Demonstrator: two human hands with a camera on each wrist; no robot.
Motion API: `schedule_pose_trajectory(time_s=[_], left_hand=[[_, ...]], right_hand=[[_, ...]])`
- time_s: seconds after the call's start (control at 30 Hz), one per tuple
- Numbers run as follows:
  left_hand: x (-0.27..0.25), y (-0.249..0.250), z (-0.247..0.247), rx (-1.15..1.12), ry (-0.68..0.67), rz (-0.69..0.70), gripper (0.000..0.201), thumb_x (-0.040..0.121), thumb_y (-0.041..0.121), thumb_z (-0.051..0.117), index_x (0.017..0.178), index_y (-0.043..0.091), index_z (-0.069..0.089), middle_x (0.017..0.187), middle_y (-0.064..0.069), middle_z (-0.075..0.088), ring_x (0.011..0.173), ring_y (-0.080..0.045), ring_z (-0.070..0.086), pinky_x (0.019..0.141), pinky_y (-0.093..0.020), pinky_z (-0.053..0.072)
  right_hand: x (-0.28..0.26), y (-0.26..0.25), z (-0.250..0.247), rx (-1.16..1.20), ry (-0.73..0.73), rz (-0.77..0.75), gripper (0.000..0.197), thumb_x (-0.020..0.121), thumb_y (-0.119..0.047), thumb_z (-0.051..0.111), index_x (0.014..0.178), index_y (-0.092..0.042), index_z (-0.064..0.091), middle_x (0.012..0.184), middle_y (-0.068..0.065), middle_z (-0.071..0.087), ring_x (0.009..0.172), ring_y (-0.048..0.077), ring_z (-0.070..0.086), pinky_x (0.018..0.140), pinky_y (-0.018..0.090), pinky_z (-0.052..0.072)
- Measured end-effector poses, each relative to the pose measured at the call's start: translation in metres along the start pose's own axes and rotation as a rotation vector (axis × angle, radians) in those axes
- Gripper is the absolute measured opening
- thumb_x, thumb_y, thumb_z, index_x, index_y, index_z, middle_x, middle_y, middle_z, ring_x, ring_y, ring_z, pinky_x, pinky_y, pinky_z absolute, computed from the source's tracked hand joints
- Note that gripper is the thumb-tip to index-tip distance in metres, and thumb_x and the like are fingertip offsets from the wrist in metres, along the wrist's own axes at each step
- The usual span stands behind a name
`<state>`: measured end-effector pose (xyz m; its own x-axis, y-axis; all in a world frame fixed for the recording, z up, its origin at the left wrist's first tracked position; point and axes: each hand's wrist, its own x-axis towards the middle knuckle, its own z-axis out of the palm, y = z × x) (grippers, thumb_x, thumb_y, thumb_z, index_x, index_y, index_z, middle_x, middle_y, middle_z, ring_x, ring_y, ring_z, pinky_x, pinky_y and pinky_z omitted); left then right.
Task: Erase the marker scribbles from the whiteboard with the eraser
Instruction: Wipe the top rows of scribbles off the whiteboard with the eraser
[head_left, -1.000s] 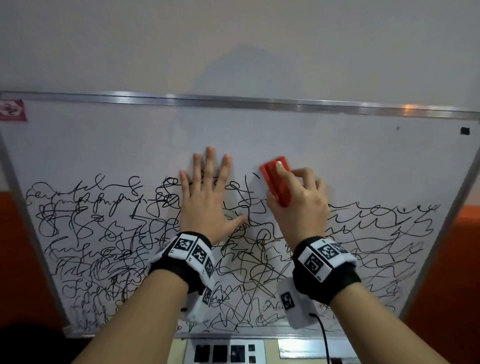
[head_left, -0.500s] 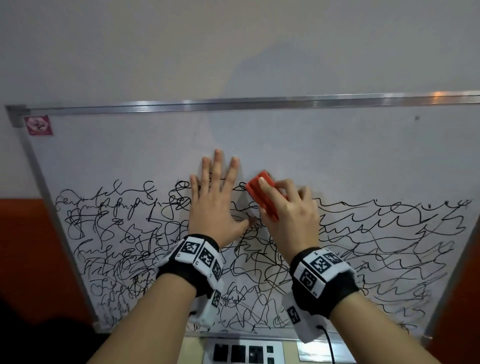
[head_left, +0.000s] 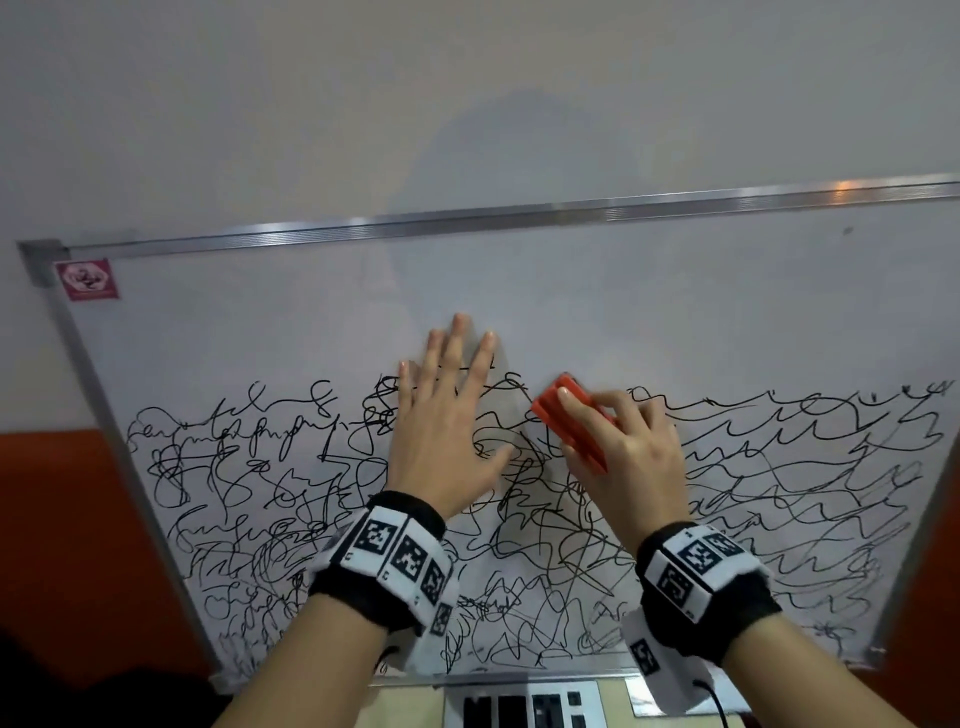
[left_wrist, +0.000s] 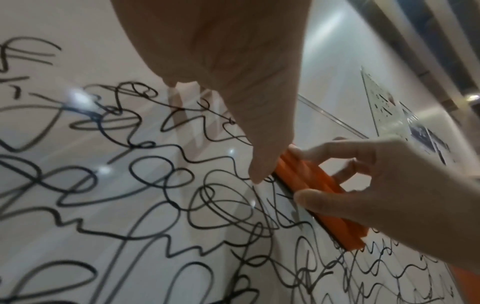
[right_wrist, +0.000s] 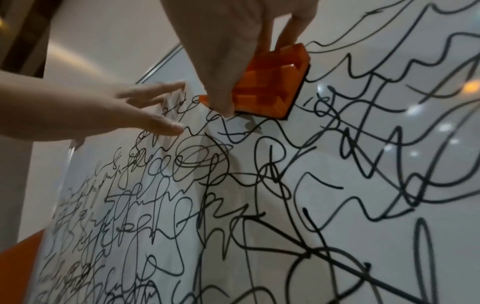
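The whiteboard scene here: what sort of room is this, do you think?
Probably an office or classroom, though that is a guess. A metal-framed whiteboard covered in black marker scribbles stands against a plain wall, and a right hand holds an orange eraser to it.

Bare forearms; black wristbands (head_left: 363, 592) carry white blocks of square black-and-white markers (head_left: 696, 561)

A white, metal-framed whiteboard (head_left: 675, 312) carries dense black marker scribbles (head_left: 311, 493) across its lower half; a small pink sticker (head_left: 87, 279) sits in its upper-left corner.
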<state>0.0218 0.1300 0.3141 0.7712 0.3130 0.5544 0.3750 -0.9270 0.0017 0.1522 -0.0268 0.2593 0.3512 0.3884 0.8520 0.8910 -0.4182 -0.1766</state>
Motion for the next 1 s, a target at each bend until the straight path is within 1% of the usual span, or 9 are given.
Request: schedule_pose_trajectory(time_s=[0.1,0.17,0.27,0.33,0.47,0.63,0.83,0.9,1.0], left_hand=[[-0.001,-0.020,-0.007,0.037,0.081,-0.022,0.115,0.078,0.059,0.066,0.160,0.025,-0.008,0.164,-0.005,-0.026,0.152,-0.025,-0.019,0.122,-0.053,-0.009],[0.000,-0.037,-0.012,0.038,0.131,-0.087,0.115,0.075,0.050,0.065,0.160,0.024,-0.009,0.164,-0.008,-0.024,0.152,-0.027,-0.019,0.121,-0.056,-0.009],[0.001,-0.057,-0.013,0.007,0.109,-0.110,0.119,0.070,0.032,0.069,0.159,0.027,-0.009,0.164,-0.010,-0.024,0.151,-0.029,-0.022,0.120,-0.062,-0.007],[0.001,-0.060,-0.010,0.002,0.092,-0.102,0.122,0.067,0.027,0.068,0.159,0.029,-0.011,0.163,-0.010,-0.026,0.150,-0.031,-0.024,0.120,-0.064,-0.004],[0.002,-0.057,-0.005,0.002,0.097,-0.121,0.128,0.063,0.025,0.073,0.159,0.030,-0.011,0.164,-0.009,-0.027,0.150,-0.031,-0.024,0.120,-0.064,-0.003],[0.001,-0.059,-0.007,-0.003,0.083,-0.103,0.129,0.059,0.028,0.071,0.159,0.029,-0.012,0.164,-0.010,-0.026,0.150,-0.032,-0.024,0.120,-0.062,-0.005],[0.001,-0.061,-0.005,0.012,0.088,-0.091,0.133,0.054,0.029,0.070,0.158,0.030,-0.013,0.164,-0.010,-0.025,0.151,-0.031,-0.023,0.121,-0.062,-0.002],[0.000,-0.061,-0.004,0.010,0.087,-0.089,0.132,0.054,0.030,0.070,0.159,0.030,-0.009,0.164,-0.009,-0.024,0.151,-0.031,-0.023,0.121,-0.062,-0.001],[0.000,-0.061,-0.003,0.012,0.096,-0.084,0.128,0.056,0.034,0.067,0.160,0.029,-0.008,0.164,-0.009,-0.024,0.151,-0.031,-0.023,0.121,-0.062,-0.001]], right_hand=[[0.012,-0.008,0.002,0.041,0.071,0.100,0.055,0.076,-0.026,0.082,0.128,-0.024,0.064,0.113,0.001,0.062,0.091,0.031,0.053,0.072,0.043,0.051],[0.010,-0.012,0.004,0.065,0.077,0.135,0.054,0.077,-0.028,0.080,0.128,-0.025,0.065,0.114,0.001,0.060,0.093,0.030,0.052,0.071,0.044,0.053],[-0.003,-0.012,0.006,0.059,0.016,0.103,0.052,0.079,-0.032,0.073,0.130,-0.026,0.063,0.117,0.001,0.061,0.091,0.030,0.053,0.067,0.049,0.053],[0.003,-0.014,0.005,0.052,0.013,0.082,0.053,0.079,-0.030,0.076,0.130,-0.026,0.064,0.116,0.002,0.061,0.092,0.031,0.053,0.068,0.049,0.053],[0.026,-0.026,0.007,0.055,0.095,0.155,0.054,0.078,-0.027,0.081,0.130,-0.027,0.064,0.115,0.002,0.061,0.094,0.030,0.051,0.070,0.043,0.052],[-0.004,-0.022,0.011,0.077,-0.004,0.099,0.053,0.080,-0.031,0.075,0.131,-0.028,0.062,0.118,0.001,0.060,0.095,0.030,0.052,0.068,0.051,0.055],[0.023,-0.034,0.008,0.039,0.047,0.176,0.056,0.079,-0.028,0.081,0.132,-0.029,0.062,0.118,0.001,0.061,0.095,0.029,0.051,0.072,0.048,0.053],[0.010,-0.037,0.013,0.030,0.027,0.171,0.057,0.080,-0.029,0.080,0.134,-0.028,0.061,0.119,0.002,0.061,0.094,0.029,0.051,0.071,0.046,0.054],[-0.011,-0.036,0.013,0.017,-0.030,0.143,0.057,0.081,-0.033,0.074,0.135,-0.029,0.058,0.119,0.003,0.061,0.093,0.029,0.053,0.069,0.049,0.055]])
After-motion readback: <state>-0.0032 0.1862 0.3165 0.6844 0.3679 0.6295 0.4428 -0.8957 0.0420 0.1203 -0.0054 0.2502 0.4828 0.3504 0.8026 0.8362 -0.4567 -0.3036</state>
